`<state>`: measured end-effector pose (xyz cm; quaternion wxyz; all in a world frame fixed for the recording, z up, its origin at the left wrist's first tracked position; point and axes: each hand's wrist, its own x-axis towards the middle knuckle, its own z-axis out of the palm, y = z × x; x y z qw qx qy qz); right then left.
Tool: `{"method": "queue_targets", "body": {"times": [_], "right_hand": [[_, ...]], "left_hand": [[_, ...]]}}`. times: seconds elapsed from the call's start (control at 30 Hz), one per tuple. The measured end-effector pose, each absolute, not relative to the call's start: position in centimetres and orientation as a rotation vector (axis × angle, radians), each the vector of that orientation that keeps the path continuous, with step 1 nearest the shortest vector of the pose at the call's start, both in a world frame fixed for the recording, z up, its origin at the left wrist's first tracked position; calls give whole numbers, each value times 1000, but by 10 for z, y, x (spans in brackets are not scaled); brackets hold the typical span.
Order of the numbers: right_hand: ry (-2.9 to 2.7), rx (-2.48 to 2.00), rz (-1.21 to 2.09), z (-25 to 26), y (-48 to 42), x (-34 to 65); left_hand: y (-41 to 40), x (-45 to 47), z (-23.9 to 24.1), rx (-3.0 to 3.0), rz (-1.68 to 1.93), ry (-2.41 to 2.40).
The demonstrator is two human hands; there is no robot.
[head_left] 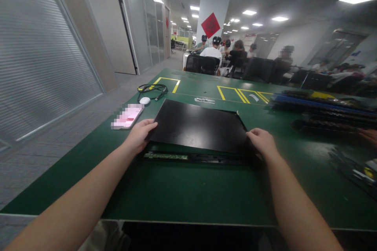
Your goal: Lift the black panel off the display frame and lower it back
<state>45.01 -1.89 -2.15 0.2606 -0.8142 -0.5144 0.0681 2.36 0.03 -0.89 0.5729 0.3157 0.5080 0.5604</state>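
Observation:
A thin black display panel (200, 125) is held between my two hands, tilted with its near edge lifted. My left hand (141, 135) pinches its left edge, thumb on top. At the right edge my right hand (262, 143) grips it the same way; the fingers beneath are hidden. Under the panel lies a black frame (218, 159), whose near strip shows below the panel's edge. A green circuit board (166, 157) runs along the left part of that strip. The frame's far right corner peeks out behind the panel.
The green table (200, 196) has yellow tape marks (235, 90). Left of the panel are a phone (128, 117), a white round object (144, 100) and a coiled black cable (153, 89). Stacked dark parts (318, 110) stand at right. Several people (212, 53) sit farther back.

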Motion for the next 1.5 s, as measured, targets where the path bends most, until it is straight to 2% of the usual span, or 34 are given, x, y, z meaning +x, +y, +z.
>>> {"method": "queue_targets", "body": {"times": [1.5], "right_hand": [[-1316,-2182,217,-24,-19,460]], "left_hand": [[0,24,-2,711,1304,1252]]}}
